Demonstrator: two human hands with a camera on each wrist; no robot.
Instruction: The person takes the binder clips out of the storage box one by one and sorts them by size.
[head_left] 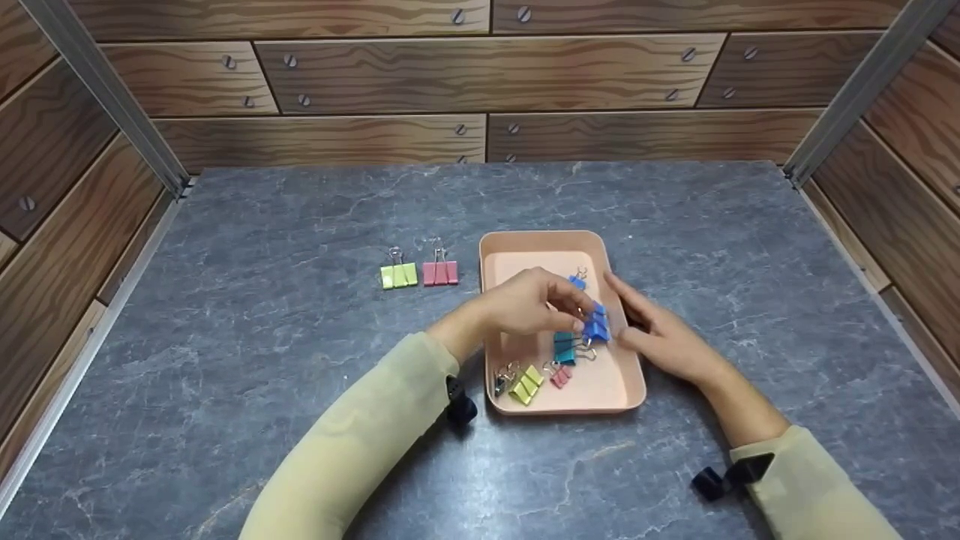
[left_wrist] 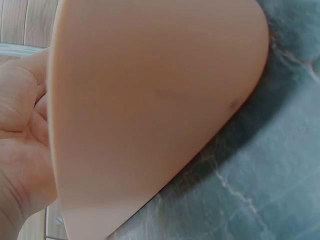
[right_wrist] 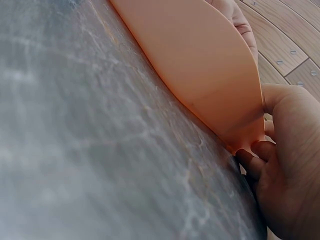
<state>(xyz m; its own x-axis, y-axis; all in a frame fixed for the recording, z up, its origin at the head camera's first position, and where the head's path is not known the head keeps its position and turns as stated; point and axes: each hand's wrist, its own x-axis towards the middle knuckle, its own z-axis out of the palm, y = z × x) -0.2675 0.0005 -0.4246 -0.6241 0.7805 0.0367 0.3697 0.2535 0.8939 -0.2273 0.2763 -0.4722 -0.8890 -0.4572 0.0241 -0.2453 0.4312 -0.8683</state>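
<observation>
In the head view, the left grip point(head_left: 536, 304) reached into the peach tray point(head_left: 600, 388) and pinched a blue binder clip point(head_left: 597, 324) between curled fingers and thumb, above the tray's right half and near a teal clip point(head_left: 564, 349). The clip looked light and stiff, its glossy body likely a little slippery; the wire handles or folded spine (not the springy mouth) seemed the surest hold. The right grip point(head_left: 667, 341) lay fairly straight-fingered against the tray's right wall.

In the left wrist view, the tray's wall hid the left fingertips and the clip.

In the right wrist view, right thumb and fingers touched the tray, probably thin, light plastic and easily nudged over the table point(right_wrist: 100, 140).
</observation>
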